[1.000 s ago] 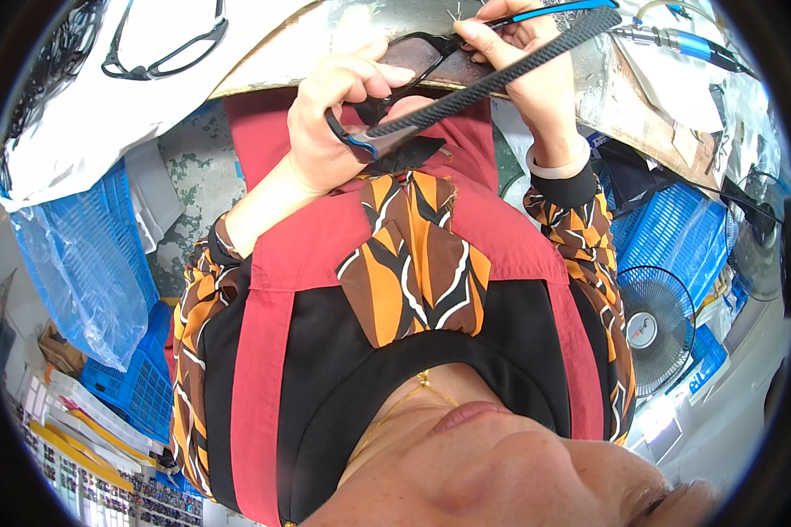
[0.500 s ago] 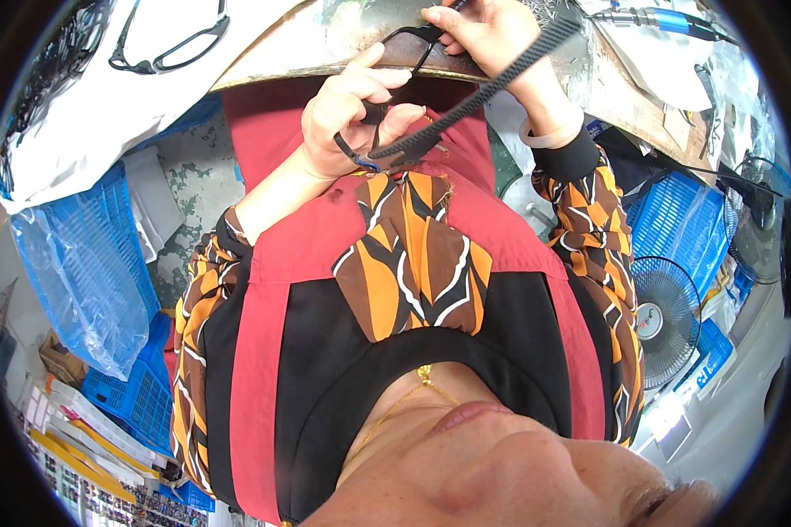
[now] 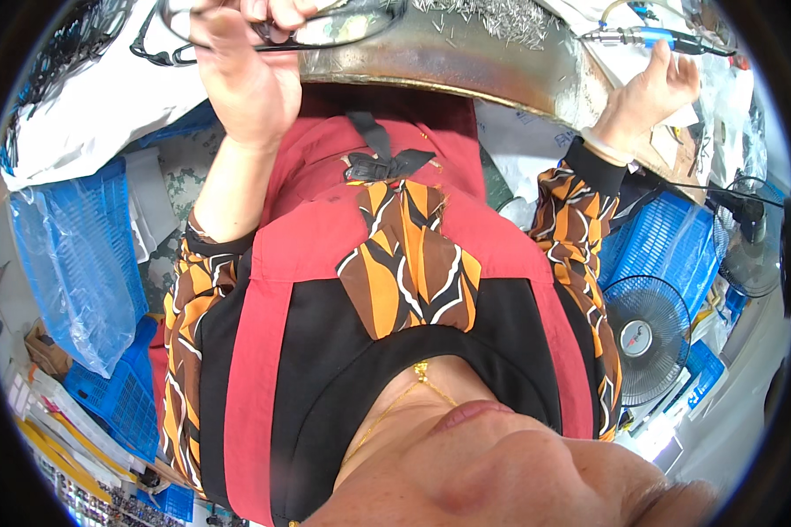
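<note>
My left hand (image 3: 253, 92) is raised at the upper left, its fingers closed on a pair of black-rimmed eyeglasses (image 3: 347, 41). One rim extends to the right of the fingers, over the bench edge; the fingertips are partly cut off at the top. Behind this hand, a second black eyeglass frame (image 3: 154, 58) rests on white sheeting. At the upper right, my right hand (image 3: 649, 98) reaches to a slim powered screwdriver (image 3: 655, 37) with a blue and silver body. Its fingers look apart, with the fingertips at the tool's blue part and no wrapped grip visible.
A pile of small metal screws (image 3: 505, 19) lies on the worn metal-topped bench (image 3: 431, 66). Blue plastic crates (image 3: 79, 255) with clear wrap stand on the left, and another blue crate (image 3: 664, 228) on the right. Beside it is a fan (image 3: 646, 341).
Both hands were together at the eyeglasses. The left has moved up and left with them; the right has let go and moved right to the screwdriver. The dark ribbed strip in front has left view.
</note>
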### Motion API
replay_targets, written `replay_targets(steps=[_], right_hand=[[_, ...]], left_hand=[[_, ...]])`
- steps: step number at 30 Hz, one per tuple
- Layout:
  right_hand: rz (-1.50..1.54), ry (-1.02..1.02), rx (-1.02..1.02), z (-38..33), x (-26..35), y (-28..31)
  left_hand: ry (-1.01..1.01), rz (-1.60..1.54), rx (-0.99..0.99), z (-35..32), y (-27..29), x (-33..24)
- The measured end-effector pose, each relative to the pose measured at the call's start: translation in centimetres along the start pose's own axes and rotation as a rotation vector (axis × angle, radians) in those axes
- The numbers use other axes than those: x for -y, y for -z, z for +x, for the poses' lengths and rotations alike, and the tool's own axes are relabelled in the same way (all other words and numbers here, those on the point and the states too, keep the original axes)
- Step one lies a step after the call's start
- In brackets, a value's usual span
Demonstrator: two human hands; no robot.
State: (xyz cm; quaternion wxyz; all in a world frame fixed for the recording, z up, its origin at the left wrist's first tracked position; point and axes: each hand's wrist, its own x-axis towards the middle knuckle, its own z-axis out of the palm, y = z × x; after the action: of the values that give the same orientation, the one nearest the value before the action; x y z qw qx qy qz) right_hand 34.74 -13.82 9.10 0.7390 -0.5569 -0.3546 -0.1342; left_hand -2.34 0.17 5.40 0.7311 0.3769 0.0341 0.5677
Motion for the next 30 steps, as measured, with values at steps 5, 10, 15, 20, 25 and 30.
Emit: replay_targets(steps=[5, 10, 15, 20, 25, 30], right_hand=[[-0.041, -0.454, 0.023, 3.5, -8.7, 2.2], [0.388, -0.513, -0.066, 1.1, -4.5, -1.1], [0.771, -0.647, 0.219, -5.2, 2.3, -6.2], [0.654, -0.575, 0.122, -7.1, 2.2, -10.7], [0.652, -0.638, 0.079, -7.1, 2.6, -11.9], [0.814, -0.689, 0.041, -6.6, 4.4, -11.2]], left_hand=[[0.416, -0.543, -0.021, 3.9, -1.2, 1.2], [0.59, -0.579, -0.21, 3.5, -2.8, 1.7], [0.969, -0.482, -0.286, -1.4, -4.6, 1.2], [1.319, -0.12, -0.021, -4.8, -5.8, 2.1], [1.417, -0.151, -0.087, -5.2, -5.8, 3.2], [1.362, -0.319, -0.088, -5.6, -5.3, 4.4]])
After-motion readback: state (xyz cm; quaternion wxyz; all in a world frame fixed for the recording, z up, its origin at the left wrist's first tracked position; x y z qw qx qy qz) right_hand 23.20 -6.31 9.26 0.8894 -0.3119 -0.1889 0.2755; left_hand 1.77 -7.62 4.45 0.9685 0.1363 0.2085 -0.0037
